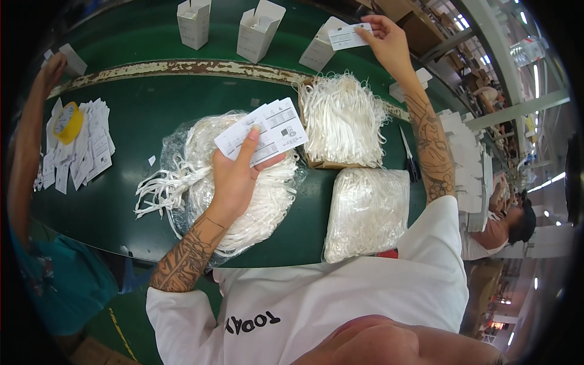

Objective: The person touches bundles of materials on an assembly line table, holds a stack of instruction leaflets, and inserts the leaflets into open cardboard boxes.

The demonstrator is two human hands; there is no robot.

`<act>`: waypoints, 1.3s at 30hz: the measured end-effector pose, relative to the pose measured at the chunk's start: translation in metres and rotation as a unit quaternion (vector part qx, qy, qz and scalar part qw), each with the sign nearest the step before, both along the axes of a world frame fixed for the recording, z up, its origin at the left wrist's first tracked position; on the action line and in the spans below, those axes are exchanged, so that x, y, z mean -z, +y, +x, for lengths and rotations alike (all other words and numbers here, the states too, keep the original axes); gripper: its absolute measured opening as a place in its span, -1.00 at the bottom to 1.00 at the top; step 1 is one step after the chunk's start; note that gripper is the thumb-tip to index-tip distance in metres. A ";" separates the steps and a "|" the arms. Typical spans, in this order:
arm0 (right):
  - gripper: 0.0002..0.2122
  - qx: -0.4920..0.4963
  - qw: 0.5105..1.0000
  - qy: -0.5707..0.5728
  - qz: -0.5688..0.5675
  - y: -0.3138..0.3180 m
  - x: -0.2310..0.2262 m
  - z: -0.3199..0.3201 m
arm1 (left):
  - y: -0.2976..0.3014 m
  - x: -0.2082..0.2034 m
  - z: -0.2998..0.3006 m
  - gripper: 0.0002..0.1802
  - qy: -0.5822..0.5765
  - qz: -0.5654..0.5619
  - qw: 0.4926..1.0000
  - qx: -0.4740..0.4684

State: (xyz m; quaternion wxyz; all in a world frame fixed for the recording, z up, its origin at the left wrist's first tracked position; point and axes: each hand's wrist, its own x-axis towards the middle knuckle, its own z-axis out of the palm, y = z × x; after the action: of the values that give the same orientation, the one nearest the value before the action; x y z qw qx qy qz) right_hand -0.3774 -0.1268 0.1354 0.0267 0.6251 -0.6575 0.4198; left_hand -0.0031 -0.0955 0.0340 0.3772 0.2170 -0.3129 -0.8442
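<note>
My left hand (234, 176) grips a small fanned stack of white printed cards (267, 131), the thumb pressed on top. At the upper right, my right hand (383, 39) pinches a single white printed card (348, 38) by its right end. That card overlaps the top of an open white box (317, 52), which leans to one side. Below my left hand lies a plastic bag of white cords (258, 213), some spilling out at its left. A carton packed with white cords (344, 121) stands to the right of the held stack.
Two more open white boxes (258, 31) stand along the far side. A sealed bag of white cords (368, 213) and scissors (410, 161) lie at the right. Yellow tape (68, 123) rests on a card pile (91, 149). A co-worker's hand (53, 67) is at far left.
</note>
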 end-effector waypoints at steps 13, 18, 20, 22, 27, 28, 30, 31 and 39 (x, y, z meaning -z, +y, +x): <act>-0.78 -0.011 0.971 0.237 -0.027 -0.045 -0.007 0.019 | 0.000 0.002 0.002 -0.58 0.003 0.009 1.000 0.024; -0.71 -0.070 0.997 0.004 0.019 -0.049 -0.007 0.035 | 0.000 -0.001 0.000 -0.59 0.008 0.013 1.000 0.021; -0.80 -0.178 0.968 -0.171 0.044 -0.033 -0.012 0.067 | 0.000 -0.001 0.001 -0.60 0.006 0.017 1.000 0.004; -0.82 -0.183 0.966 -0.169 0.068 -0.010 -0.025 0.105 | 0.000 0.001 0.001 -0.59 0.024 0.017 0.999 0.012; -0.80 -0.158 0.973 -0.116 0.118 -0.004 -0.016 0.120 | 0.001 -0.002 0.001 -0.58 0.020 0.014 1.000 0.019; -0.79 -0.156 0.976 -0.103 0.113 -0.008 -0.013 0.116 | 0.001 -0.002 0.001 -0.58 0.021 0.012 0.999 0.023; -0.78 -0.083 0.995 0.051 0.032 -0.024 -0.014 0.105 | 0.001 -0.001 0.000 -0.59 0.016 0.005 0.999 0.028; -0.78 -0.079 0.992 0.099 0.023 -0.037 -0.015 0.091 | 0.002 -0.001 0.000 -0.59 0.012 -0.003 0.999 0.033; -0.87 -0.076 0.887 0.452 -0.054 -0.078 -0.017 0.052 | 0.002 0.004 -0.001 -0.61 0.023 0.005 0.999 0.038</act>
State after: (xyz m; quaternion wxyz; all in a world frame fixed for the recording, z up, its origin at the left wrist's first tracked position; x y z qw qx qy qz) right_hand -0.3255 -0.2052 0.1523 0.3228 0.7929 -0.5010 0.1270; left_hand -0.0044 -0.0933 0.0300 0.3505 0.1874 -0.3080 -0.8644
